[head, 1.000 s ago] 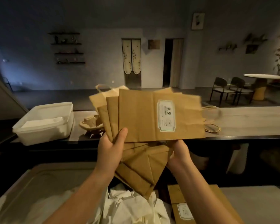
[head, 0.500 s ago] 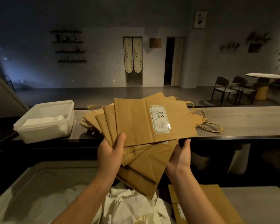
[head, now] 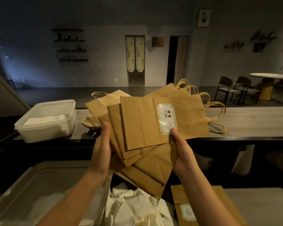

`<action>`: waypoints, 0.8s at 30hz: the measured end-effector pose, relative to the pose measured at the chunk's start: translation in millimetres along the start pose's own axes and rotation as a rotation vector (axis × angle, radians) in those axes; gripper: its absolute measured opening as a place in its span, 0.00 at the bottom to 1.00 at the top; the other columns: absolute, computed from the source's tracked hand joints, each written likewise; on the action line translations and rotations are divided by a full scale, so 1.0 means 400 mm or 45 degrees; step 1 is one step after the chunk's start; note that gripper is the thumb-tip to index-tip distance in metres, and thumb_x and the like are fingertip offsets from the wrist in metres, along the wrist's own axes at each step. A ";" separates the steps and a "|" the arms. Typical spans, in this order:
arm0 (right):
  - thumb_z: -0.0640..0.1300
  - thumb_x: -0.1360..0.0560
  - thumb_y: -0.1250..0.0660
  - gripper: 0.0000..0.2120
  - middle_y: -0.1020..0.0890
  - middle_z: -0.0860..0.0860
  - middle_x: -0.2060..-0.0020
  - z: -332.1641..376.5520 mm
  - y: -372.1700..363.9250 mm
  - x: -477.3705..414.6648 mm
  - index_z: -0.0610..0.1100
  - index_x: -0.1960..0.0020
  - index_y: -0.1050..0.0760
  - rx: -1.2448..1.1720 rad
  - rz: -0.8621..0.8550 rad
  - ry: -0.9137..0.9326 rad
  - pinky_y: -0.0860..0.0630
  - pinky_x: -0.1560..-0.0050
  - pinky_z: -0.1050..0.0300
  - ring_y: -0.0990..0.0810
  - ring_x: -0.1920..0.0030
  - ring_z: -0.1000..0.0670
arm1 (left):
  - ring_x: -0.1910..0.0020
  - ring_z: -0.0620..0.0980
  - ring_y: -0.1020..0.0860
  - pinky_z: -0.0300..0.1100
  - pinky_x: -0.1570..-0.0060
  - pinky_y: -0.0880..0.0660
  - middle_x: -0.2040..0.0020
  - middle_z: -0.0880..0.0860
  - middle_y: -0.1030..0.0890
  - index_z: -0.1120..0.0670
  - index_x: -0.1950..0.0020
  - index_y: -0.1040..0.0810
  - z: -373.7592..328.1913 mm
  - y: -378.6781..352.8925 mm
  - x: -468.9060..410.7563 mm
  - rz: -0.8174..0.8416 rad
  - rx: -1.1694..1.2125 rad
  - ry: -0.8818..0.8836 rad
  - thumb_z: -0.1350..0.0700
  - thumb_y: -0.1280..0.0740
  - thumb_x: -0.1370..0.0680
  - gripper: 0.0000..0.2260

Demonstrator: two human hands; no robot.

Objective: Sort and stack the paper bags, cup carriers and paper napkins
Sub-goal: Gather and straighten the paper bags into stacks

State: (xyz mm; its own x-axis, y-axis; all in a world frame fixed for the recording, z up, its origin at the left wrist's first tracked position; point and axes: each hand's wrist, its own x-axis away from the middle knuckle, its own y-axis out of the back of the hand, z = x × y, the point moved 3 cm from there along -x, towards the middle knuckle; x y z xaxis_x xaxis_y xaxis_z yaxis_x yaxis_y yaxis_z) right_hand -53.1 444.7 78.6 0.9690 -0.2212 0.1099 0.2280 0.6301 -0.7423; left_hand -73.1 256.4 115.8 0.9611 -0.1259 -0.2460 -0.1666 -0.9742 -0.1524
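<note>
I hold a fanned bundle of several flat brown paper bags [head: 142, 124] up in front of me, above the counter edge. The top bag carries a white label reading 9.9, and twisted paper handles stick out at the right. My left hand [head: 103, 149] grips the bundle's left edge, thumb on the front. My right hand [head: 180, 149] holds the lower right edge, thumb pressed on the label's corner. A pile of crumpled white paper napkins [head: 131, 207] lies below. A pulp cup carrier [head: 89, 122] peeks out behind the bags on the counter.
A white plastic tub [head: 46, 123] with napkins inside stands on the long counter [head: 252, 121] at the left. Another labelled brown bag [head: 201, 207] lies flat at the lower right. A pale tray or sink [head: 28, 190] fills the lower left.
The bundle has tilted, its handle end rising to the upper right. My right hand slid up from under the bags, and its thumb now sits on the label.
</note>
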 end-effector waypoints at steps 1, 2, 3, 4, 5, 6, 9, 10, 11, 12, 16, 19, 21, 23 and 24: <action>0.47 0.26 0.35 0.13 0.16 0.42 0.54 0.006 0.007 0.000 0.41 0.45 0.23 -0.004 0.004 -0.002 0.20 0.53 0.45 0.18 0.55 0.44 | 0.48 0.43 0.23 0.46 0.44 0.28 0.48 0.45 0.21 0.43 0.46 0.25 -0.011 0.013 -0.017 -0.003 -0.009 -0.041 0.36 0.50 0.29 0.21; 0.47 0.28 0.34 0.15 0.16 0.41 0.53 0.012 0.014 0.001 0.41 0.44 0.23 -0.006 0.010 -0.009 0.21 0.52 0.44 0.18 0.54 0.44 | 0.45 0.45 0.24 0.50 0.41 0.29 0.45 0.46 0.21 0.41 0.46 0.24 -0.027 0.028 -0.033 -0.031 -0.035 -0.090 0.34 0.52 0.29 0.23; 0.48 0.30 0.33 0.18 0.17 0.41 0.53 0.017 0.024 0.002 0.41 0.43 0.23 0.003 0.021 -0.016 0.20 0.52 0.44 0.17 0.55 0.44 | 0.43 0.47 0.25 0.52 0.40 0.29 0.44 0.47 0.22 0.39 0.47 0.23 -0.041 0.044 -0.052 -0.065 -0.067 -0.142 0.34 0.51 0.28 0.22; 0.48 0.32 0.31 0.21 0.16 0.41 0.53 0.021 0.033 0.003 0.41 0.42 0.24 0.011 0.040 -0.023 0.19 0.54 0.45 0.17 0.56 0.44 | 0.43 0.49 0.25 0.52 0.42 0.28 0.44 0.47 0.23 0.37 0.49 0.23 -0.055 0.059 -0.072 -0.112 -0.120 -0.174 0.35 0.49 0.27 0.18; 0.48 0.35 0.28 0.24 0.16 0.41 0.52 0.025 0.041 0.004 0.41 0.41 0.24 0.016 0.066 -0.029 0.19 0.55 0.46 0.16 0.56 0.44 | 0.42 0.52 0.26 0.52 0.45 0.26 0.43 0.47 0.24 0.36 0.49 0.23 -0.063 0.077 -0.094 -0.136 -0.194 -0.215 0.39 0.45 0.24 0.12; 0.48 0.40 0.23 0.29 0.16 0.41 0.52 0.029 0.050 0.005 0.41 0.41 0.23 0.008 0.098 -0.033 0.18 0.57 0.46 0.16 0.56 0.44 | 0.41 0.53 0.27 0.51 0.48 0.26 0.41 0.48 0.26 0.36 0.48 0.24 -0.072 0.091 -0.115 -0.103 -0.291 -0.257 0.45 0.42 0.22 0.09; 0.47 0.58 0.15 0.41 0.16 0.41 0.53 0.047 0.077 0.000 0.40 0.46 0.20 -0.026 0.198 -0.072 0.18 0.63 0.48 0.16 0.58 0.44 | 0.37 0.49 0.30 0.42 0.45 0.27 0.40 0.41 0.28 0.28 0.50 0.23 -0.073 0.106 -0.154 0.122 -0.573 -0.377 0.57 0.40 0.20 0.20; 0.46 0.59 0.14 0.41 0.16 0.41 0.54 0.054 0.082 0.001 0.40 0.47 0.20 -0.009 0.218 -0.086 0.18 0.64 0.48 0.16 0.59 0.44 | 0.37 0.46 0.31 0.37 0.45 0.29 0.40 0.39 0.28 0.26 0.52 0.24 -0.071 0.106 -0.156 0.178 -0.655 -0.392 0.58 0.40 0.20 0.23; 0.47 0.60 0.14 0.42 0.16 0.42 0.54 0.062 0.083 0.002 0.40 0.47 0.20 0.027 0.231 -0.095 0.18 0.64 0.49 0.16 0.59 0.44 | 0.37 0.45 0.31 0.35 0.46 0.30 0.40 0.38 0.29 0.24 0.52 0.26 -0.065 0.102 -0.156 0.260 -0.738 -0.395 0.59 0.40 0.20 0.24; 0.47 0.60 0.14 0.42 0.16 0.42 0.55 0.070 0.083 0.003 0.40 0.47 0.20 0.071 0.228 -0.099 0.19 0.65 0.50 0.16 0.60 0.44 | 0.37 0.44 0.31 0.37 0.44 0.29 0.39 0.38 0.29 0.22 0.50 0.28 -0.059 0.093 -0.149 0.363 -0.795 -0.375 0.57 0.40 0.20 0.24; 0.48 0.50 0.18 0.37 0.15 0.44 0.58 0.096 0.060 0.008 0.41 0.43 0.24 0.311 0.149 -0.039 0.19 0.66 0.54 0.16 0.62 0.47 | 0.39 0.32 0.32 0.32 0.40 0.31 0.33 0.38 0.37 0.23 0.35 0.44 -0.037 0.027 -0.084 0.582 -0.672 -0.358 0.34 0.37 0.29 0.25; 0.43 0.36 0.30 0.23 0.15 0.46 0.60 0.104 0.052 0.007 0.41 0.41 0.26 0.354 0.079 0.026 0.18 0.65 0.54 0.16 0.62 0.48 | 0.41 0.31 0.34 0.28 0.45 0.32 0.27 0.40 0.47 0.32 0.32 0.56 -0.003 0.003 -0.061 0.538 -0.285 -0.218 0.43 0.36 0.25 0.32; 0.42 0.35 0.32 0.19 0.15 0.45 0.61 0.104 0.053 0.008 0.41 0.44 0.26 0.353 0.100 0.020 0.18 0.61 0.52 0.16 0.62 0.48 | 0.40 0.26 0.34 0.34 0.39 0.32 0.30 0.33 0.42 0.27 0.36 0.51 0.030 -0.007 -0.041 0.595 -0.307 -0.219 0.48 0.35 0.23 0.29; 0.43 0.35 0.32 0.17 0.15 0.46 0.61 0.100 0.057 0.010 0.42 0.46 0.26 0.361 0.119 0.006 0.18 0.61 0.51 0.16 0.62 0.48 | 0.55 0.24 0.25 0.29 0.54 0.24 0.39 0.35 0.25 0.26 0.40 0.38 0.051 -0.002 -0.040 0.556 -0.209 -0.130 0.66 0.35 0.24 0.33; 0.43 0.35 0.32 0.17 0.15 0.46 0.61 0.098 0.059 0.011 0.42 0.46 0.26 0.369 0.118 -0.001 0.18 0.62 0.52 0.16 0.62 0.48 | 0.63 0.31 0.21 0.29 0.66 0.24 0.45 0.47 0.18 0.34 0.41 0.29 0.056 -0.010 -0.038 0.593 -0.189 -0.079 0.68 0.26 0.35 0.34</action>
State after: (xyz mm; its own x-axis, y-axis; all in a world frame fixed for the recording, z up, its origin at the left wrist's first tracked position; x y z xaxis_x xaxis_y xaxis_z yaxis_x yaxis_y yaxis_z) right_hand -39.9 487.8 87.4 0.9870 -0.1522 0.0507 0.1558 0.8337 -0.5298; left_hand -92.0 266.3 98.6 0.7764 -0.5471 -0.3130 -0.5377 -0.8340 0.1240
